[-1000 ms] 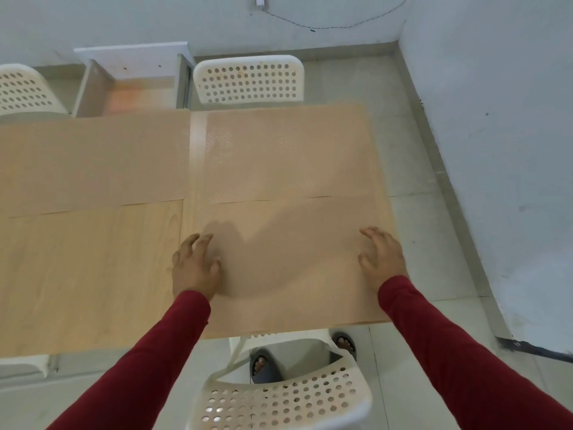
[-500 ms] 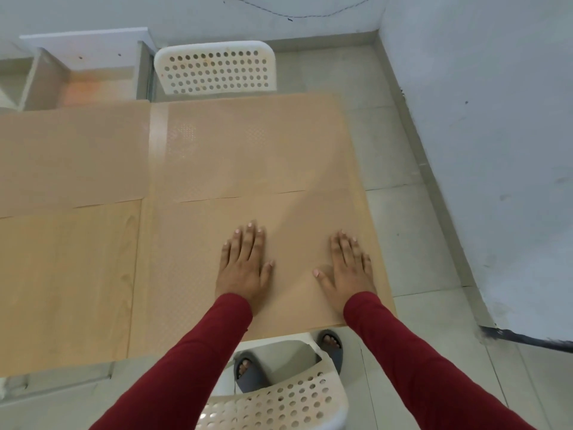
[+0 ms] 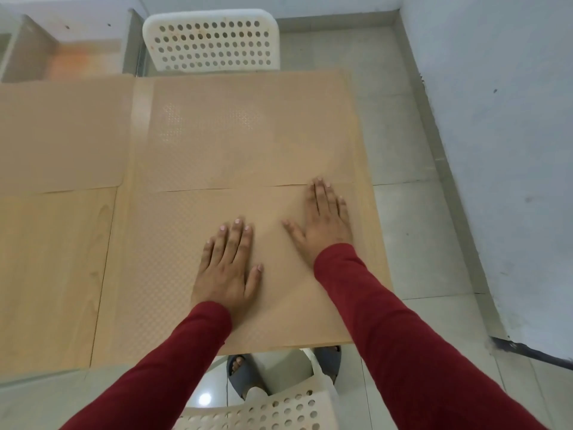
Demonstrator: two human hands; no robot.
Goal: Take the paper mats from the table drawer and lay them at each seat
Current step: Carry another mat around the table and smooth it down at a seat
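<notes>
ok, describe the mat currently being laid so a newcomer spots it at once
Start at the wooden table and go to its near right corner, above the white perforated chair. The near mat lies there. Of the three mats visible, it alone has both hands flat on it, left hand and right hand.

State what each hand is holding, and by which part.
Nothing is gripped. The left hand and right hand lie flat, palms down, on the near paper mat, pressing its surface rather than grasping an edge.
</notes>
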